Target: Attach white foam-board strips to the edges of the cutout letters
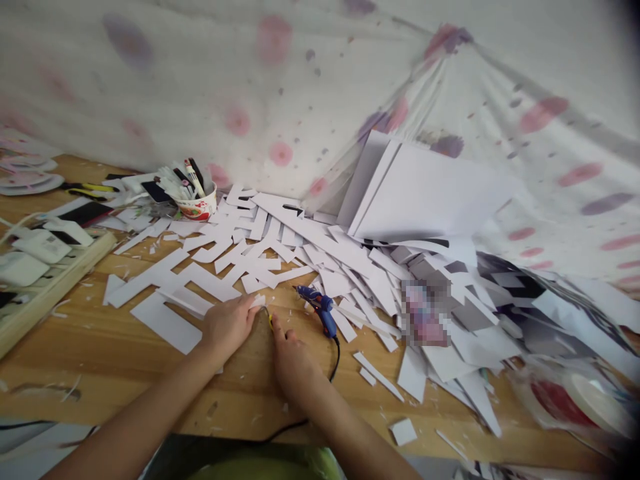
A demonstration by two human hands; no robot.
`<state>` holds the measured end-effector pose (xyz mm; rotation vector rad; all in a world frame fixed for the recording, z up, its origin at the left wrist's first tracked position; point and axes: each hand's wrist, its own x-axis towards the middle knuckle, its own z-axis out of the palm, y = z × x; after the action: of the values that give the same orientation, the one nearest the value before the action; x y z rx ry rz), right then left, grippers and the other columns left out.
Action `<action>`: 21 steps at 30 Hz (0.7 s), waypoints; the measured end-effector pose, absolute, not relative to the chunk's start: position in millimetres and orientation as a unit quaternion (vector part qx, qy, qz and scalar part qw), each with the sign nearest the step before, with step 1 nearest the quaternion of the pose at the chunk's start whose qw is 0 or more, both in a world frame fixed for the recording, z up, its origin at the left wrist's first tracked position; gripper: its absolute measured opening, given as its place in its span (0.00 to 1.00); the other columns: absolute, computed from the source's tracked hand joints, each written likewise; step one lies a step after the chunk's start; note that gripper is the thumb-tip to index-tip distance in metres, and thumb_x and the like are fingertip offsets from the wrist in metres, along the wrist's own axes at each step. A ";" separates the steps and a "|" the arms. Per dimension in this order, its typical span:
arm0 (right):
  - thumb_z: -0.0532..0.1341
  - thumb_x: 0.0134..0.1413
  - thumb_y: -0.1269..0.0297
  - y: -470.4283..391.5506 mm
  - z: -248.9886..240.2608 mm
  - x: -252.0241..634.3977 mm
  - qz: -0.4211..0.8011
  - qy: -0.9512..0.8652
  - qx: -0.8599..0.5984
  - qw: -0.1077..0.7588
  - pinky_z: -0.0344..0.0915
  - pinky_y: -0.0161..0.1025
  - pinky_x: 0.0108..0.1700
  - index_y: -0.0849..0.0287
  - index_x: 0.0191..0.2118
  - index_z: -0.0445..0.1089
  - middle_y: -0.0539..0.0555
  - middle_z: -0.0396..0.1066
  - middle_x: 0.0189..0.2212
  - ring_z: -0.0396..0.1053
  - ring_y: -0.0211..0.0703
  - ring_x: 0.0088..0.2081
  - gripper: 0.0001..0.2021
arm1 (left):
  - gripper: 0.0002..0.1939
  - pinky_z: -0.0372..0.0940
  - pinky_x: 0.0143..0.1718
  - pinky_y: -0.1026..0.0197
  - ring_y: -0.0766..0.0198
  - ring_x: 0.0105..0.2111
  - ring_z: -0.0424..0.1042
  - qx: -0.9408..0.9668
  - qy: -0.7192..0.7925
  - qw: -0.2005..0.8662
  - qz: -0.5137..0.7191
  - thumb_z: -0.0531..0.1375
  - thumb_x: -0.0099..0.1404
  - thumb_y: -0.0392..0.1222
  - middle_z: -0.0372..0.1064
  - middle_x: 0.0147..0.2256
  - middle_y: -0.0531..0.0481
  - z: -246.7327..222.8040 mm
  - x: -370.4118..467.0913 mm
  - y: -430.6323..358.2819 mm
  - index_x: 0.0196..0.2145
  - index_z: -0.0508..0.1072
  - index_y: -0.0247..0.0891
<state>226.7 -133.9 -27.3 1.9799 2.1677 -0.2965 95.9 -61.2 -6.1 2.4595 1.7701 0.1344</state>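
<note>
Near the front middle of the table, my left hand [227, 327] pinches a small white piece of board [259, 301] between its fingertips. My right hand [295, 363] is closed around a yellow craft knife [271, 322]; the palm hides most of it, and its thin grey tip points at the white piece. Whether the tip touches the piece I cannot tell. Just right of my hands lies a blue glue gun [320, 308] with its nozzle toward the back left. White cut-out board shapes [167, 323] lie beside and behind my left hand.
A heap of white board strips [345, 267] spreads behind and to the right. Large white sheets [425, 190] lean against the curtain. Further left stand a cup of pens [197, 205] and a power strip with chargers [60, 280]. The glue gun's black cord [336, 363] runs behind my right forearm.
</note>
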 end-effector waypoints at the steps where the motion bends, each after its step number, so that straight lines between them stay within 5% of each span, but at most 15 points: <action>1: 0.50 0.50 0.79 -134.0 -26.2 227.8 -0.112 0.727 0.672 0.090 0.67 0.36 0.30 0.64 0.64 0.41 0.64 0.70 0.39 0.72 0.43 0.32 0.34 | 0.17 0.58 0.29 0.58 0.54 0.33 0.72 0.810 0.582 0.054 0.044 0.45 0.65 0.45 0.74 0.32 0.46 -5.4 95.9 -61.4 0.39 0.71 0.41; 11: 0.49 0.52 0.76 -138.8 -19.5 234.7 -0.098 0.690 0.717 0.029 0.66 0.40 0.33 0.53 0.64 0.41 0.61 0.66 0.41 0.69 0.48 0.38 0.33 | 0.17 0.58 0.29 0.58 0.54 0.33 0.72 0.815 0.576 0.057 0.036 0.44 0.65 0.44 0.74 0.32 0.47 -2.7 95.2 -60.9 0.39 0.71 0.40; 17: 0.49 0.53 0.78 -134.5 -26.5 239.8 -0.052 0.680 0.731 0.021 0.64 0.45 0.42 0.60 0.62 0.48 0.65 0.65 0.41 0.65 0.50 0.43 0.30 | 0.18 0.58 0.29 0.59 0.56 0.34 0.72 0.815 0.576 0.045 0.042 0.44 0.65 0.45 0.74 0.33 0.46 -7.1 95.8 -60.1 0.41 0.70 0.40; 21: 0.55 0.54 0.68 -133.4 -29.7 242.6 -0.049 0.694 0.718 -0.023 0.60 0.50 0.47 0.66 0.59 0.54 0.66 0.65 0.43 0.61 0.54 0.45 0.27 | 0.18 0.58 0.30 0.59 0.57 0.34 0.72 0.814 0.578 0.042 0.038 0.44 0.66 0.45 0.74 0.32 0.46 -6.7 95.6 -60.3 0.40 0.71 0.40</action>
<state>242.6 -133.4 -29.7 2.2902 2.2125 -0.1577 95.6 -60.3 -6.7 2.4923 1.7683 0.1160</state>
